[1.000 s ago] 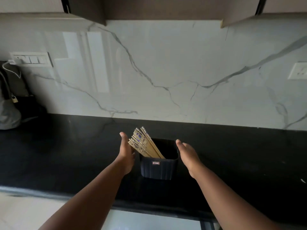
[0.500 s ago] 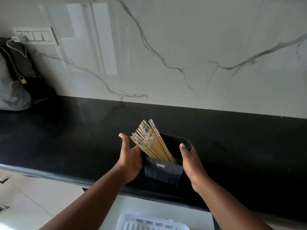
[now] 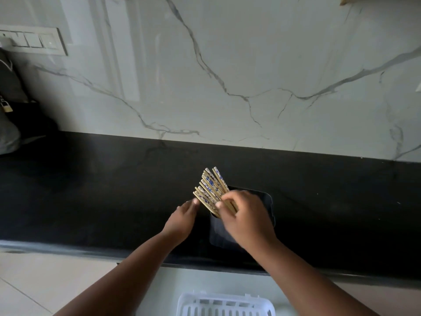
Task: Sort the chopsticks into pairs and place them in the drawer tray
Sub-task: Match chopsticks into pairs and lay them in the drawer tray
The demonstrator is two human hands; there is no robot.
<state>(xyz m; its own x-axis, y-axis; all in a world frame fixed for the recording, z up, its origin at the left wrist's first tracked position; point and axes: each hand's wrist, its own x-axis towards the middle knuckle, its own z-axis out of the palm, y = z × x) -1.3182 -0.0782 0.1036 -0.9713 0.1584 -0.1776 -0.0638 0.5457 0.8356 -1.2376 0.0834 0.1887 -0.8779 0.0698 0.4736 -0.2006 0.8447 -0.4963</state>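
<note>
Several wooden chopsticks [image 3: 210, 187] with blue-patterned tops lean to the left out of a dark navy bin [image 3: 267, 202] on the black counter. My right hand [image 3: 245, 216] reaches over the bin and its fingers close around the chopsticks near the bin's rim. My left hand [image 3: 182, 218] rests against the bin's left side, thumb tip beside the lowest chopstick, fingers apart. A white slotted drawer tray [image 3: 225, 304] shows at the bottom edge, below the counter front.
The black counter [image 3: 102, 197] runs along a marble backsplash [image 3: 227, 65]. A grey bag [image 3: 9, 124] with a padlock sits at the far left under a switch plate [image 3: 34, 41]. Pale floor tiles [image 3: 34, 281] lie lower left.
My right hand left the bin's right side and moved over its top to grasp the chopsticks. The bin stands on the counter nearer the front edge. The camera tilted down.
</note>
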